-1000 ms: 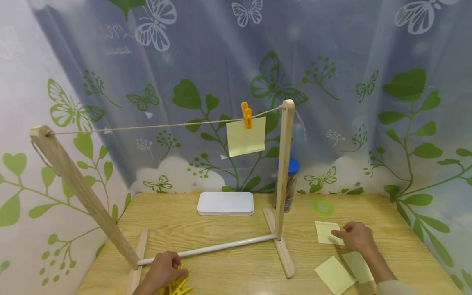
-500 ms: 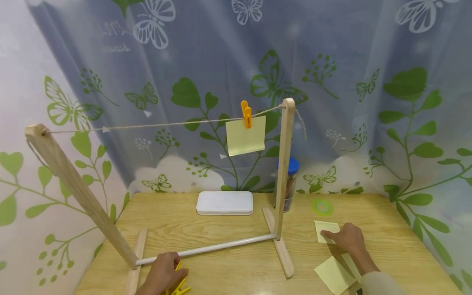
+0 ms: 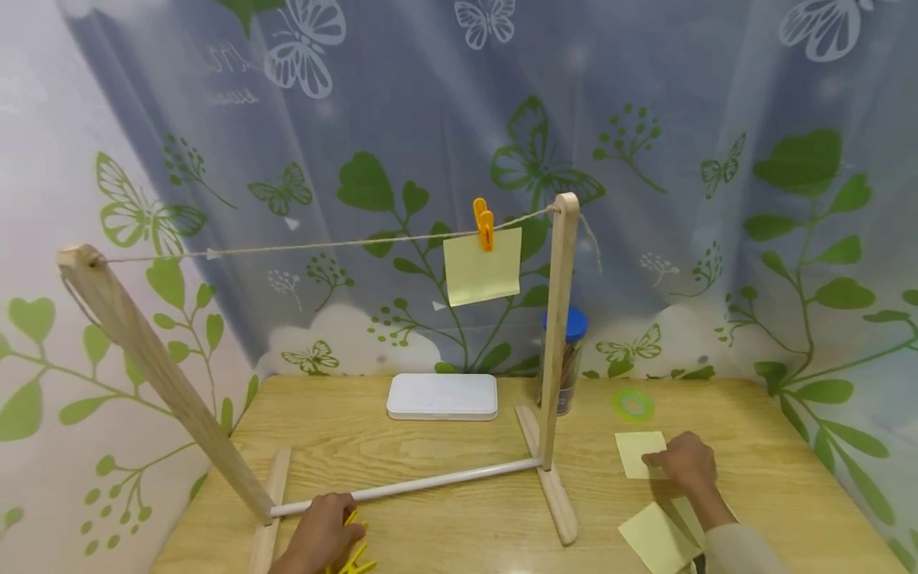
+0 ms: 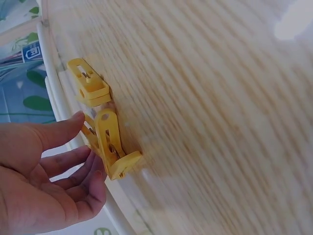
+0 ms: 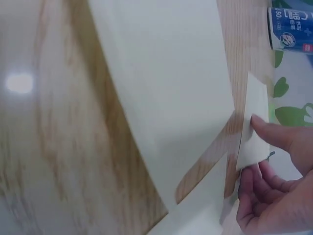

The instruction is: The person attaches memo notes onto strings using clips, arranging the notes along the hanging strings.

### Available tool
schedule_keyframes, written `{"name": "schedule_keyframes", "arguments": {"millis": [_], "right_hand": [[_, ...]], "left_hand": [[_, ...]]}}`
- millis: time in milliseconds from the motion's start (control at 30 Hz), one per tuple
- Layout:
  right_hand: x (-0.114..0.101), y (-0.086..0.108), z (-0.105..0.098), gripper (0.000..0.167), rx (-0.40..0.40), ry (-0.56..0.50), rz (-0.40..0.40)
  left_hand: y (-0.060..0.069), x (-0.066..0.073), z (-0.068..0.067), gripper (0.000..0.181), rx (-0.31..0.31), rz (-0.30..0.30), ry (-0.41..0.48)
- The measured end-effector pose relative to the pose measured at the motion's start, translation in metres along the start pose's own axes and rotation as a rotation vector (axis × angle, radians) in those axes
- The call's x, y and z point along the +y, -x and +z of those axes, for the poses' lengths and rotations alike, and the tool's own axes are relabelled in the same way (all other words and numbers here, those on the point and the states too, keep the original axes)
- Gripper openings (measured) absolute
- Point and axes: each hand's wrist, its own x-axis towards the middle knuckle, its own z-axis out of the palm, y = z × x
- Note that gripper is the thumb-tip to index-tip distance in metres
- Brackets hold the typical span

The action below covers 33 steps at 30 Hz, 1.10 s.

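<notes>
Clothespins of yellow plastic point(image 4: 117, 164) lay on a wood-grain tabletop point(image 3: 402, 442) at the left hand point(image 4: 54, 178). Thumb and fingers were curved about the lower clothespin, with the tips at its handles; the pictures did not show whether they gripped it. A second yellow clothespin point(image 4: 93, 93) lay just beside it.

The right hand point(image 3: 688, 464) pinched a square pale-yellow paper note point(image 3: 634, 456) at its near edge, thumb on the upper face and remaining fingers curled behind that edge. This note was located on the right side of the tabletop. Two further pale-yellow paper notes point(image 3: 658, 536) lay nearer the wearer, one partly beneath the forearm.

A wooden frame point(image 3: 556, 343) stood left of the right hand, its two posts joined by a white rod point(image 3: 430, 481) at the base and a twine line point(image 3: 323, 245) at the top. An orange plastic clothespin point(image 3: 486, 231) fastened a hanging pale-yellow note point(image 3: 482, 275) to the line.

A white rectangular case point(image 3: 442, 396) lay behind the rod. A green ring point(image 3: 634, 406) lay beyond the pinched note.
</notes>
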Motion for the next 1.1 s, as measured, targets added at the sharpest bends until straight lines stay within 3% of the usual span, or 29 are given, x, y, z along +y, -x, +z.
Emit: {"name": "schedule_keyframes", "arguments": {"millis": [100,267,467,567,767,933,1100], "right_hand": [[0.005,-0.003,-0.003,0.034,0.005,0.057,-0.040],[0.013,-0.003,-0.010,0.037,-0.023,0.038,-0.073],[0.020,0.000,-0.017,0.027,-0.133,-0.134,-0.078],[0.023,0.003,-0.021,0.032,-0.187,-0.246,-0.086],[0.020,0.014,-0.031,0.030,-0.250,-0.367,-0.113],[0.018,0.024,-0.034,0.035,-0.185,-0.337,-0.126],[0.013,0.036,-0.037,0.035,-0.118,-0.354,-0.172]], "left_hand": [[0.000,-0.005,0.000,0.016,-0.013,0.047,0.016],[-0.001,-0.007,-0.003,0.014,-0.044,0.102,0.037],[-0.002,-0.006,-0.006,0.023,-0.077,0.177,0.052],[-0.004,-0.006,-0.009,0.027,-0.118,0.201,0.081],[-0.006,0.001,-0.017,0.023,-0.161,0.155,0.195],[-0.009,0.009,-0.024,0.020,-0.110,0.095,0.231],[-0.012,0.016,-0.033,0.023,-0.115,0.096,0.232]]}}
